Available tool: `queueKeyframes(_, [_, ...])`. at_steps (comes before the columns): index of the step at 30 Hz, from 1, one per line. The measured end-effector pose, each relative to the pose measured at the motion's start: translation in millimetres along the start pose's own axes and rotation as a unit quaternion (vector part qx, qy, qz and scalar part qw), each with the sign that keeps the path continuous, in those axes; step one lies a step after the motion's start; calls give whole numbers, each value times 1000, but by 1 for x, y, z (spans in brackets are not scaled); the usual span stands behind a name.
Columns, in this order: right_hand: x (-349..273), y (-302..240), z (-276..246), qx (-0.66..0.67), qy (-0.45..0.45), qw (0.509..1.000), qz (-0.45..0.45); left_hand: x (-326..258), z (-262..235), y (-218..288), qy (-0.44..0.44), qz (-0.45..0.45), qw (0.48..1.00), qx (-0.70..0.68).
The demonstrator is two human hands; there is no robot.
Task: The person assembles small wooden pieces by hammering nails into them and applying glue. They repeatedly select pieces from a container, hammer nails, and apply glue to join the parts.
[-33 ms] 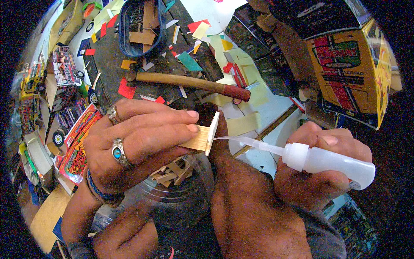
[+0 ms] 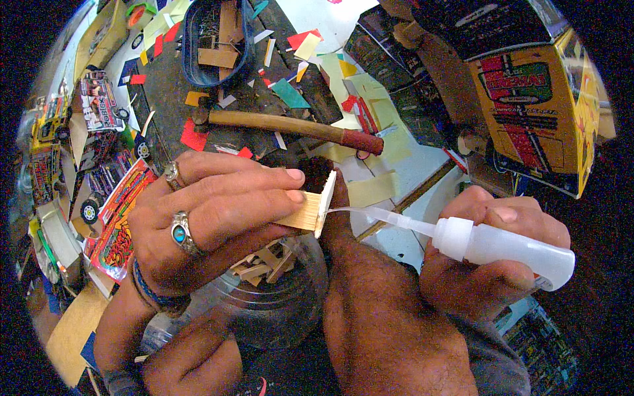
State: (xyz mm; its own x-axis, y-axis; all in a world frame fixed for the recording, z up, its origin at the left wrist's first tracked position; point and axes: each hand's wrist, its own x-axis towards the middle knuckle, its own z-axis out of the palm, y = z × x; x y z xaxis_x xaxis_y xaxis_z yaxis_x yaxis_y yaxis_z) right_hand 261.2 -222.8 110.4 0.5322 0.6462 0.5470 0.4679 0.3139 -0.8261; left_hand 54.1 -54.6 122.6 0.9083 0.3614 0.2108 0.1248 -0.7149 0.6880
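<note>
My left hand (image 2: 218, 218) pinches a small flat piece of pale wood (image 2: 312, 210) between thumb and fingers, with its thin edge turned to the right. It wears two rings and a blue wristband. My right hand (image 2: 492, 264) grips a white squeeze bottle of glue (image 2: 508, 247). The bottle's long thin nozzle (image 2: 383, 216) points left, and its tip touches the edge of the wood. Both hands hover over my bare leg (image 2: 389, 317).
A hammer (image 2: 290, 125) with a wooden handle lies on the dark worktop among several coloured paper scraps. A clear round container (image 2: 277, 290) of wood offcuts sits under my left hand. Painted model cars (image 2: 99, 105) line the left; a yellow one (image 2: 535, 99) stands right.
</note>
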Motion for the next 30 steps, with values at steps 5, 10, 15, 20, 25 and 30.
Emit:
queueKeyframes(5, [-1, 0, 2, -1, -2, 1000, -4, 1, 2, -4, 9, 24, 1000, 6])
queueKeyframes(10, [-2, 0, 2, -1, -4, 1000, -3, 1, 1, -4, 1, 28, 1000, 6])
queueKeyframes(15, [-2, 0, 2, -2, -7, 1000, -2, 1, 2, -4, 1, 24, 1000, 7])
queueKeyframes(20, [-1, 1, 2, -4, -8, 1000, -4, 2, 2, -4, 1, 22, 1000, 3])
queueKeyframes(25, [0, 2, 2, -2, -10, 1000, -6, 2, -2, -3, -28, 28, 999, 10])
queueKeyframes(30, [1, 2, 3, 0, -11, 1000, -10, 0, 1, -4, -2, 28, 999, 18])
